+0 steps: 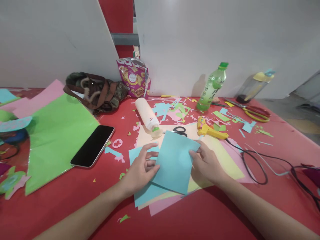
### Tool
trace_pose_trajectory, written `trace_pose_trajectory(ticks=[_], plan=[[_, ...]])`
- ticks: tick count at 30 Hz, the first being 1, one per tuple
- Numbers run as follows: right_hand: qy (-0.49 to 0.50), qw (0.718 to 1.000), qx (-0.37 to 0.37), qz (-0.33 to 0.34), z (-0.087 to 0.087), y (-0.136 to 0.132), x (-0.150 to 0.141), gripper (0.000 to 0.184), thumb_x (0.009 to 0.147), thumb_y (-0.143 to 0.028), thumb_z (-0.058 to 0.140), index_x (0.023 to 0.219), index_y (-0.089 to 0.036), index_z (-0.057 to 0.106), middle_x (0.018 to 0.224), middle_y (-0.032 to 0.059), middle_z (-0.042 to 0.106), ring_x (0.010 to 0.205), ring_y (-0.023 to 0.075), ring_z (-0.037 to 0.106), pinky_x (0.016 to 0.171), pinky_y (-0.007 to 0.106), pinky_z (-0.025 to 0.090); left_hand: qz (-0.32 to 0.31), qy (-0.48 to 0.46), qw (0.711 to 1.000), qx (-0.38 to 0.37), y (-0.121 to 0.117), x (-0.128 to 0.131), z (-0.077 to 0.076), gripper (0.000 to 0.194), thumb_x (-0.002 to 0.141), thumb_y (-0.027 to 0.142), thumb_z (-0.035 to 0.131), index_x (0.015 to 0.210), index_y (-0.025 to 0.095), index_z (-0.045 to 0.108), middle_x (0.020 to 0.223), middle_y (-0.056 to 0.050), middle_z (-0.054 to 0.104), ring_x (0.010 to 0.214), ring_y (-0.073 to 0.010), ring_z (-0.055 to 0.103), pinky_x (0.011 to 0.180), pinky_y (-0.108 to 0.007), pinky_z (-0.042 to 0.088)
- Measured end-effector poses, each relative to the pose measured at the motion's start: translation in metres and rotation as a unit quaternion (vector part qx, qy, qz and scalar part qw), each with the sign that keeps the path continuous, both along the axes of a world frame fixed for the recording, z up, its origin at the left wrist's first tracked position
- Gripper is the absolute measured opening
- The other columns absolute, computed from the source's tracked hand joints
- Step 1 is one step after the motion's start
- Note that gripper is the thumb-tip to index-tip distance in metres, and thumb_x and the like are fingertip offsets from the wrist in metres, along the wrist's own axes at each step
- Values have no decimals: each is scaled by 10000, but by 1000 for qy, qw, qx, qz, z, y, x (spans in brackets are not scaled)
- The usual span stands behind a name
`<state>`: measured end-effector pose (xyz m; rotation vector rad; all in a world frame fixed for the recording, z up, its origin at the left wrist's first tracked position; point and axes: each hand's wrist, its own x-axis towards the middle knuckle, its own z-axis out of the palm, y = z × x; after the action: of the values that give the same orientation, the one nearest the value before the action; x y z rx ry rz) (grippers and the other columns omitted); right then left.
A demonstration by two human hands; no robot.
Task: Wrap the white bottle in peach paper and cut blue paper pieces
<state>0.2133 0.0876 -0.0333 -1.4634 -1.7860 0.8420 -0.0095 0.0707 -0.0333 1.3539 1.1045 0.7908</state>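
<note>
A folded-looking sheet of blue paper (175,161) is held up at a tilt above a stack of coloured sheets. My right hand (206,161) pinches its upper right edge between thumb and fingers. At the left edge, my left hand (141,170) holds it with the thumb in front, the curled fingertips partly hidden behind the paper. Underneath lie another blue sheet (146,195), a yellow sheet (228,160) and a pink sheet (160,206). Black-handled scissors (179,129) lie just beyond, partly covered by the held paper. A white bottle (147,115) with a green-ringed cap rests on its side behind them.
A yellow glue gun (210,130) with a black cord (250,151) lies at right. Farther back stand a green drink bottle (212,86) and a snack bag (133,78). A phone (93,146) overlaps green paper (57,133) at left. Paper scraps (172,110) litter the red table.
</note>
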Motion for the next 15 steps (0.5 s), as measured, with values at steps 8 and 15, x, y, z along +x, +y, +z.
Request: trace_pose_trajectory(ticks=[8, 15], plan=[[-110, 991, 72, -25, 11, 20, -3, 267, 823, -256, 326, 965, -158, 531, 978, 95, 608, 907, 189, 558, 762, 314, 433, -46, 193, 976, 92, 5, -6, 0, 294, 711, 181, 439, 974, 203, 568, 1101, -67, 504, 623, -90, 502, 602, -247, 468], [-271, 955, 93, 77, 10, 64, -7, 275, 777, -75, 346, 947, -130, 555, 1025, 109, 596, 954, 183, 530, 832, 297, 386, -41, 224, 964, 137, 12, -13, -1, 354, 702, 132, 389, 1001, 184, 571, 1123, -90, 504, 614, -94, 522, 601, -255, 481]])
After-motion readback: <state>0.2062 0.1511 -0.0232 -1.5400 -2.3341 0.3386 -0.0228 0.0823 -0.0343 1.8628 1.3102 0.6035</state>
